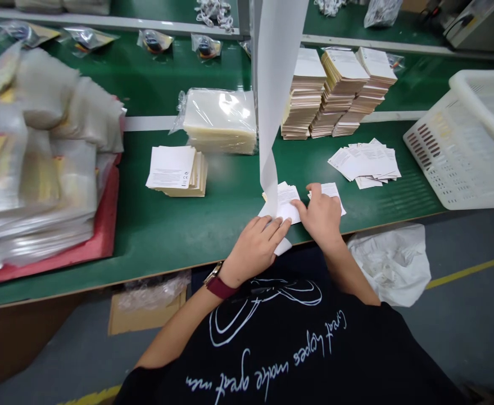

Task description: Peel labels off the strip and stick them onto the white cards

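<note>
Far left: a red tray (107, 225), its right rim showing, is carrying a heap of filled clear bags (40, 169); some of the bags are reaching as far as that rim.

Left of centre: a stretch of the green bench (145, 236) is separating the tray from a card stack (171, 167), which is standing well back from the front edge. Just behind and to the right, a wrapped bundle of clear sleeves (221, 118) is lying flat.

Centre: a white paper strip (278, 84) is hanging down, narrowing towards its lower end. The left hand (255, 247) is lying palm down at the front edge, fingers close together over the strip's lower end and the printed cards (289, 194); whether it is clamped on them cannot be told.

Right of centre: the right hand (321, 216) is resting beside those cards, apart from the left, thumb and index finger spread; a second group of cards (333, 192) is showing under and beyond it. Its grip cannot be told. Behind, three tall card stacks (341, 95) are standing side by side.

Far right: loose cards (367, 160) are overlapping untidily, green surface showing between them and the front edge. A white basket (434, 163) is standing beyond, at the bench's right.
</note>
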Demonstrator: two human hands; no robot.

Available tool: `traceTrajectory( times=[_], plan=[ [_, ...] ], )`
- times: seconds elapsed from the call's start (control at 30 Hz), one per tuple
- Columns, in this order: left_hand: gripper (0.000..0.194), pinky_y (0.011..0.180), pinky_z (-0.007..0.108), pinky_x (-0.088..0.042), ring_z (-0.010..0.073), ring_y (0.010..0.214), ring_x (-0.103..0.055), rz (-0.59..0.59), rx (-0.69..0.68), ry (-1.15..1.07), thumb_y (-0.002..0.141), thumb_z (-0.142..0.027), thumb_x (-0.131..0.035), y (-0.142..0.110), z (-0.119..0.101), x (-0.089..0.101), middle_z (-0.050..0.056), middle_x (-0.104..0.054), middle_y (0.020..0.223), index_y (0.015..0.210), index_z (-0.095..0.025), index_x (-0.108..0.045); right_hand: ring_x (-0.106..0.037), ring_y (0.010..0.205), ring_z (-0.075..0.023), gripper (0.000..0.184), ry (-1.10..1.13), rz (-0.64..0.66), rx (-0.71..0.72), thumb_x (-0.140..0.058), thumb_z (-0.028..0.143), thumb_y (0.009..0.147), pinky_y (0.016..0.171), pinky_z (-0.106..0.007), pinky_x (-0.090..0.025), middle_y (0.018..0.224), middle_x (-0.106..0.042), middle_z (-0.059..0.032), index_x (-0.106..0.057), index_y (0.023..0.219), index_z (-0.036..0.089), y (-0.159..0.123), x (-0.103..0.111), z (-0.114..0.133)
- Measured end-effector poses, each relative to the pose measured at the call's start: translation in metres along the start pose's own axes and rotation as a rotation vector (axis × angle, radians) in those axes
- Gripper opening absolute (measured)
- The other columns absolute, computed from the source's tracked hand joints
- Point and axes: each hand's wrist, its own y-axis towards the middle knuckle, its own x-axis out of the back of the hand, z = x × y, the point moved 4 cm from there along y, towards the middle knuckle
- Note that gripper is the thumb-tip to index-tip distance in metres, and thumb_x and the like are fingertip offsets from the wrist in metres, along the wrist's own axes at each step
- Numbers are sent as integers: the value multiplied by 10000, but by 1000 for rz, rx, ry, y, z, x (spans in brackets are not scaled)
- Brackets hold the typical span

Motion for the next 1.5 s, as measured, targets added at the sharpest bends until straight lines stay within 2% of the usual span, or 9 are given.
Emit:
traceTrajectory(
  times=[0.13, 0.43, 0.57, 0.77, 0.9, 1.07, 1.17, 1.37, 1.5],
  plan=[
    [634, 940, 483, -487, 326, 1138, -548, 30, 4, -9, 676, -33, -539, 0, 0, -1, 164, -593, 1294, 1308, -82, -506, -616, 822, -280, 327, 79, 17, 76, -585, 468, 889, 752, -367, -370, 822, -680, -95, -592, 1013, 166, 0, -4, -2],
    [672, 985, 530, -469, 381, 1245, -490, 64, 35, 31, 683, -75, -567, -1, 1, -5, 159, -484, 1462, 1350, -94, -484, -589, 753, -223, 585, 574, -19, 24, -594, 297, 826, 737, -385, -479, 846, -659, -47, -454, 1381, 178, 1, -13, -13],
    [665, 994, 541, -463, 383, 1251, -491, 52, 42, 32, 689, -73, -571, -1, 1, -6, 160, -495, 1454, 1348, -99, -492, -596, 782, -245, 717, 532, -47, 16, -630, 297, 800, 781, -429, -497, 820, -665, -49, -386, 1462, 172, 2, -12, -17],
    [666, 1017, 528, -453, 366, 1277, -476, 63, 60, 25, 711, -59, -564, -1, 1, -5, 142, -476, 1477, 1370, -115, -486, -622, 757, -223, 625, 626, -59, 47, -523, 246, 844, 765, -410, -523, 948, -709, -68, -402, 1455, 197, -1, -8, -12],
    [654, 1014, 520, -454, 354, 1287, -470, 61, 69, 13, 726, -60, -566, -1, 1, -5, 145, -482, 1469, 1373, -126, -494, -630, 757, -234, 682, 586, -66, 41, -523, 252, 846, 781, -423, -524, 892, -725, -61, -332, 1498, 189, -1, -6, -11],
    [645, 1004, 519, -458, 367, 1271, -471, 59, 59, 50, 736, -75, -570, -2, 0, -5, 146, -490, 1459, 1375, -118, -496, -653, 880, -260, 627, 656, -73, -17, -609, 270, 773, 849, -438, -526, 984, -729, -113, -506, 1375, 128, 7, -14, -20],
    [649, 998, 522, -460, 358, 1267, -476, 55, 59, 40, 720, -58, -568, -2, 0, -6, 158, -500, 1445, 1362, -125, -506, -672, 897, -236, 623, 737, -78, -22, -551, 255, 806, 866, -411, -533, 1040, -743, -89, -466, 1416, 163, 9, -14, -24],
    [671, 986, 521, -467, 362, 1244, -493, 36, 46, 36, 676, -37, -565, -1, 0, -4, 167, -518, 1419, 1340, -117, -517, -673, 952, -289, 560, 516, -100, 14, -549, 221, 794, 894, -459, -501, 1050, -743, -132, -539, 1349, 146, 12, 0, -26],
    [655, 972, 515, -471, 350, 1266, -491, 32, 49, 31, 689, -34, -548, 0, -1, -3, 153, -511, 1436, 1333, -150, -516, -675, 908, -267, 467, 564, -66, 14, -551, 224, 781, 845, -424, -519, 1024, -741, -97, -608, 1241, 169, 12, -2, -25]
  ],
)
